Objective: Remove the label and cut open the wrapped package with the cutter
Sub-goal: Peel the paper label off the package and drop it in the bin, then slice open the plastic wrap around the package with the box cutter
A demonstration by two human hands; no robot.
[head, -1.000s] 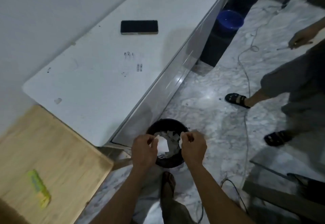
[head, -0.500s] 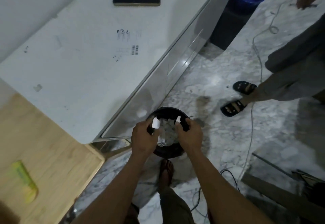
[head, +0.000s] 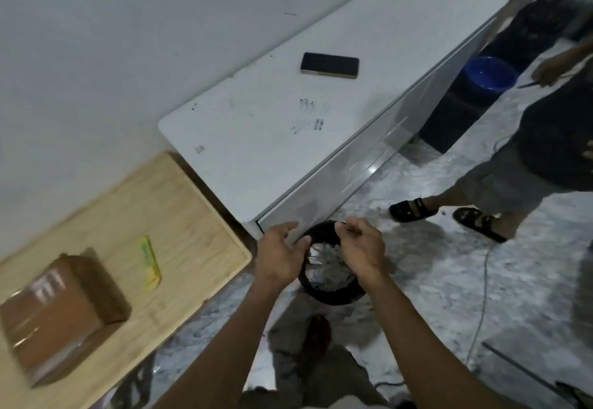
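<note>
Two empty hands, left (head: pixel 279 253) spread, right (head: pixel 361 246) loosely curled, hover over one black bin (head: pixel 330 293); one wrapped package (head: pixel 57 312) and one yellow cutter (head: pixel 149 259) lie on the tabletop (head: pixel 179 216).

– What's on the wooden table (head: pixel 179 216)?
– 1 brown wrapped package (head: pixel 61 312) and 1 yellow cutter (head: pixel 149 259), near each other.
– And the white counter (head: pixel 256 158)?
– 1 dark phone (head: pixel 329 65).

dim, bluish indoor light; glare streaks the glossy cabinet front (head: pixel 362 171). motion blur smears the near-left package (head: pixel 61 315). wide-angle bending curves the edges, with dark shadows far right.
</note>
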